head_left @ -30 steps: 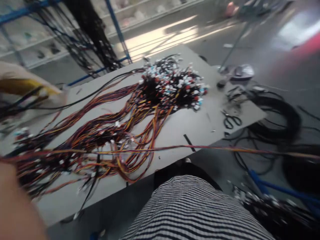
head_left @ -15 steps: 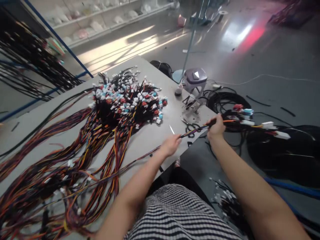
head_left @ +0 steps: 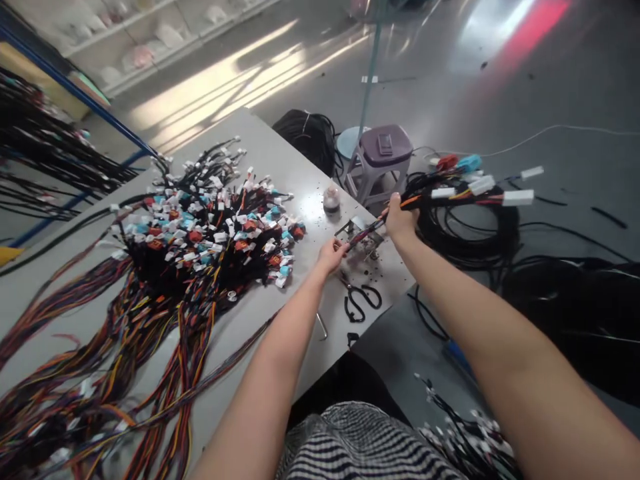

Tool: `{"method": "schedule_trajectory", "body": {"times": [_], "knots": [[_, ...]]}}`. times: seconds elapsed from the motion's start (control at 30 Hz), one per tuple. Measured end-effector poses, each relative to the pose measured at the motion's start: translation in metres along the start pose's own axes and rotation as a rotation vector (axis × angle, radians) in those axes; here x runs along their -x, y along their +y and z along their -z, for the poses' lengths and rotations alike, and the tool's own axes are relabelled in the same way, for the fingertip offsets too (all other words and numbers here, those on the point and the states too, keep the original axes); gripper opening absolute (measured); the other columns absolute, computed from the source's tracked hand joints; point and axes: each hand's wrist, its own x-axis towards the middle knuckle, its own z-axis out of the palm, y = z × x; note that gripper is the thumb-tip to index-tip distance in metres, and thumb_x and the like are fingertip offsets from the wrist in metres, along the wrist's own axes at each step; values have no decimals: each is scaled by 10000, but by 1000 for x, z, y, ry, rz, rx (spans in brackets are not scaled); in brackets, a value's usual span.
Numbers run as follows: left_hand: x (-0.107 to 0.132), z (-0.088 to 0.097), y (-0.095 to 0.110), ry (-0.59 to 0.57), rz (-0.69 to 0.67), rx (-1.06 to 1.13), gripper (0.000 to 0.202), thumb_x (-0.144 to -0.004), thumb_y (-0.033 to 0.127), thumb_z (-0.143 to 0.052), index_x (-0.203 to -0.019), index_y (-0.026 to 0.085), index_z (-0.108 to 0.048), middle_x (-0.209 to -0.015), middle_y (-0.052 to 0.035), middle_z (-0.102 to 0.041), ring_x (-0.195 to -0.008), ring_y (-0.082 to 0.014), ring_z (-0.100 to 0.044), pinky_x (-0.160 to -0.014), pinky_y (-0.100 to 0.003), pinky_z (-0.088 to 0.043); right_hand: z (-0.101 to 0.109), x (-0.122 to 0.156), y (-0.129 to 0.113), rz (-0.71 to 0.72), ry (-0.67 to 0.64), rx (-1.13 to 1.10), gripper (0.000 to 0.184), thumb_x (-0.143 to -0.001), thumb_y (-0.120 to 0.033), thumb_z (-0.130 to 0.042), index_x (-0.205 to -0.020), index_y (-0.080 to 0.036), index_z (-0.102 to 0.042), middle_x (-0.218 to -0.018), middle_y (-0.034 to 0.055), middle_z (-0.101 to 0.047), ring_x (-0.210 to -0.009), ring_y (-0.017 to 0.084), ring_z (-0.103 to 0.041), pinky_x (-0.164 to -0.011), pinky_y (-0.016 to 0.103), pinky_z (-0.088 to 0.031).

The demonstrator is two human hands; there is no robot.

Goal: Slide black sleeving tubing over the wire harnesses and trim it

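A wire harness [head_left: 367, 231] is stretched between my two hands, over the near right corner of the table. My left hand [head_left: 332, 256] is closed around its bundled wires. Farther right, my right hand [head_left: 401, 221] grips it near the end, where loose wires fan out to white connectors [head_left: 517, 197], with red and blue ones behind. Below the harness, a small metal fixture [head_left: 369, 248] stands on the table amid dark scraps. Black-handled scissors [head_left: 362, 301] lie just nearer to me, beside a bent metal rod [head_left: 322, 325].
A large heap of harnesses with connectors [head_left: 215, 227] covers the left of the table [head_left: 280, 153]. A small bottle [head_left: 331, 199] stands near its far edge. Beyond are a purple-topped stool [head_left: 386, 145] and coils of black tubing [head_left: 465, 227] on the floor. A blue rack [head_left: 75, 87] holds more harnesses.
Both hands have moved away from me and leftward with the harness, from beside the scissors to over the metal fixture. The view has also shifted, and the scissors now lie uncovered.
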Motion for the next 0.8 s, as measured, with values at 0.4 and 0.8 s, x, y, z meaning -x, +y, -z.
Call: {"method": "schedule_trajectory", "body": {"times": [0.4, 0.8], "knots": [[-13, -11, -10, -19, 85, 177, 245, -828, 374, -651, -801, 185, -498, -569, 53, -543, -444, -67, -408, -492, -195, -321, 17, 126, 14, 306, -727, 925, 275, -949, -350, -478, -936, -140, -655, -888, 121, -665, -854, 254, -645, -783, 352, -471], [-3, -7, 4, -84, 103, 300, 102, -835, 150, -582, -840, 190, -489, -641, 43, -550, -432, -54, -408, -469, -197, -317, -21, 253, 96, 137, -1042, 966, 330, -900, -61, -432, -1169, -93, -621, -1176, 166, -610, -987, 237, -625, -793, 296, -483]]}}
